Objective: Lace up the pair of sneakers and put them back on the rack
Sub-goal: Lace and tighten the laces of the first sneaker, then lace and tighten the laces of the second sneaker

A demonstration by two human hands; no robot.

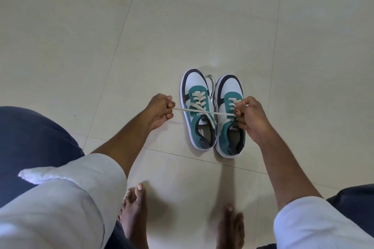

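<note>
Two sneakers, the left sneaker (pixel 197 107) and the right sneaker (pixel 229 115), stand side by side on the tiled floor (pixel 101 36) at the centre of the frame, toes pointing to the top. The left hand (pixel 160 110) and the right hand (pixel 250 115) are each closed around an end of a white lace (pixel 202 111), pulled taut across both sneakers. Bare feet (pixel 134 206) show at the bottom.

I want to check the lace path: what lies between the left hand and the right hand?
In the head view, a taut white lace runs from left hand to right hand, crossing over the left sneaker.
</note>
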